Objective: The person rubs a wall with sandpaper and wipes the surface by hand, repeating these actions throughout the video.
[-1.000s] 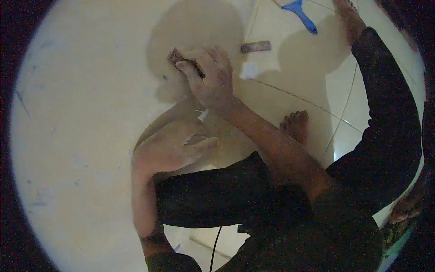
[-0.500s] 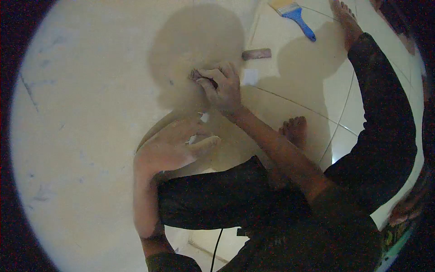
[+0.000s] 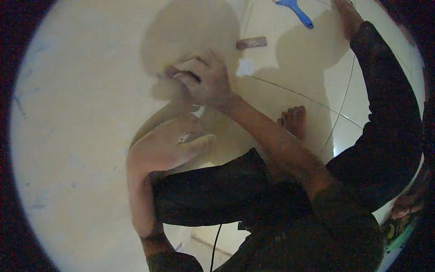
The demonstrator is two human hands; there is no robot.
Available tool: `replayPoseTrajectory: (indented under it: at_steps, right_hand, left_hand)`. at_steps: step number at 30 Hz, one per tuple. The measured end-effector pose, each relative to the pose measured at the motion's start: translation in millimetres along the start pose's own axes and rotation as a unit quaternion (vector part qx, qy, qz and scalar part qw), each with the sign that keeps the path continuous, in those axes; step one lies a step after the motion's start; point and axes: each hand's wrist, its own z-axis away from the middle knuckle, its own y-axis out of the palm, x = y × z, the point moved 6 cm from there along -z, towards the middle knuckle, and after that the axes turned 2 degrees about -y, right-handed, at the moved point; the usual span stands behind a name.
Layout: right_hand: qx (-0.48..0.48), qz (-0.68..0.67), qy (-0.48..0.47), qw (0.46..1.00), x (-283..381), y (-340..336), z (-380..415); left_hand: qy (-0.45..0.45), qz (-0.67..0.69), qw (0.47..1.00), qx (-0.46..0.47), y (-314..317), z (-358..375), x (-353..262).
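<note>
My right hand (image 3: 208, 79) is closed on a small, dark, folded piece that looks like sandpaper (image 3: 171, 71), pressed to the pale wall (image 3: 81, 136). The fingers hide most of it. Lower down, my left hand (image 3: 167, 143) is held beside the wall near my bent knee, thumb apart from the fingers. Nothing can be made out in its grasp; a small light patch shows between thumb and fingers. Bluish smudges mark the wall, and a shadow falls around my right hand.
On the tiled floor (image 3: 312, 81) lie a blue-handled paintbrush (image 3: 300, 13), partly cut off at the top, a brownish block (image 3: 252, 43) and a small white square (image 3: 245, 66). My bare foot (image 3: 293, 121) stands nearby. A black cable (image 3: 216, 247) runs at the bottom.
My right hand has moved left along the wall with the sandpaper. My left hand keeps about the same pose. The view has shifted slightly, so the floor objects appear higher.
</note>
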Motion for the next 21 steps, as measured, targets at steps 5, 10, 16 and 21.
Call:
replayPoseTrajectory:
  at_steps: [5,10,16,21]
  right_hand:
    - [-0.027,-0.013,0.112,0.993,-28,-4,-7]
    - [-0.003,0.075,0.166,0.983,-17,0,2]
    - [-0.013,-0.04,0.204,0.978,5,5,3]
    - [0.011,0.068,0.207,0.976,-50,48,59]
  left_hand:
    - [0.003,-0.078,0.996,-0.05,-13,-1,-11]
    - [0.001,-0.004,1.0,0.004,-5,1,-13]
    - [-0.005,-0.035,0.999,-0.015,-2,-4,-14]
    - [-0.009,-0.012,1.0,-0.005,40,-34,52]
